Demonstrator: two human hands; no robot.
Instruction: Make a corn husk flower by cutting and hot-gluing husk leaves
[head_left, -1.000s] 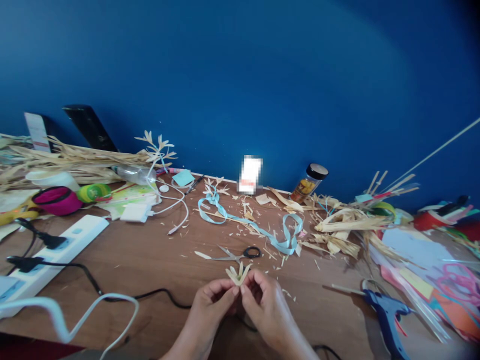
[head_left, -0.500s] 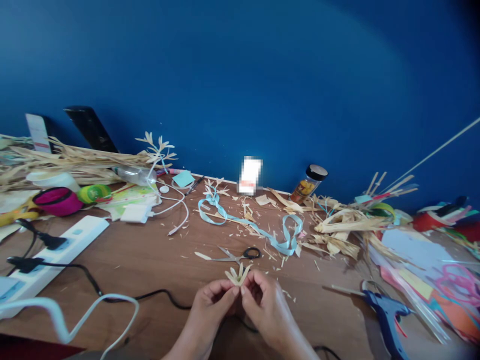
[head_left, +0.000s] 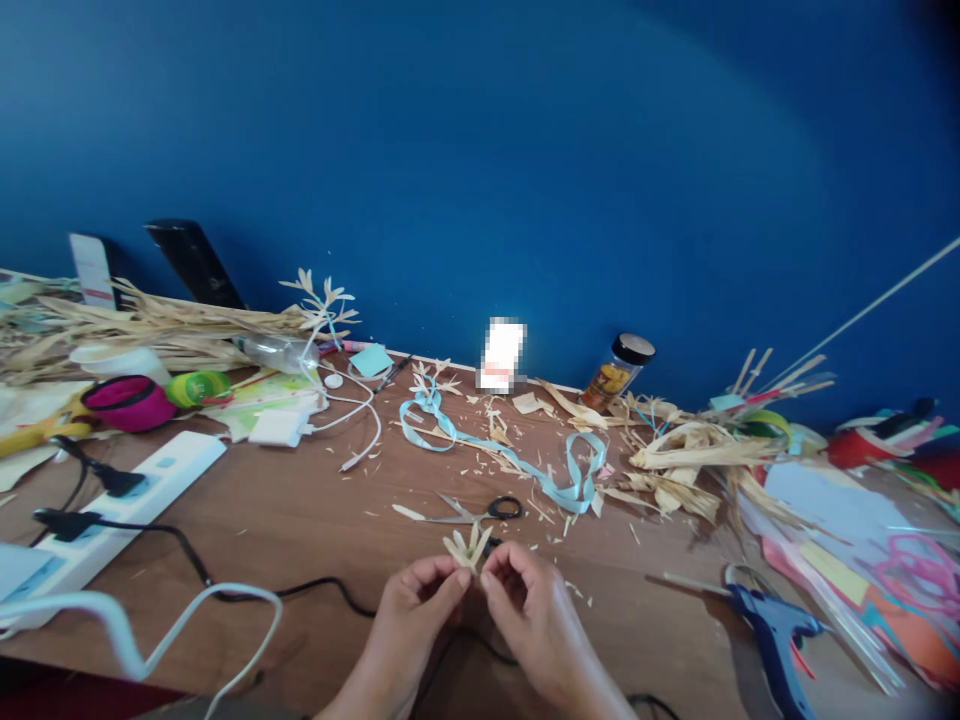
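Observation:
A small pale flower of dried husk petals (head_left: 466, 546) is pinched by its base between the thumb and fingers of my left hand (head_left: 417, 612). Just right of it, my right hand (head_left: 531, 612) has thumb and forefinger pressed together, a small gap away from the left fingertips. Whatever those right fingers hold, if anything, is too small to make out. Scissors (head_left: 505, 508) with black handles lie just beyond the flower, partly covered by it. Close to their blade tip is a loose pale petal (head_left: 407, 512).
Light blue ribbon (head_left: 566, 492) curls across husk scraps. A blue glue gun (head_left: 772, 630) lies at right, near dried husks (head_left: 686, 445). At left are a white power strip (head_left: 176, 460), a black cord (head_left: 322, 582) and a white cable (head_left: 244, 592). A lidded jar (head_left: 619, 370) leans at the wall.
My hands have drawn slightly apart. The right fingertips have come off the flower, which has moved a little left in my left hand. The view has shifted slightly.

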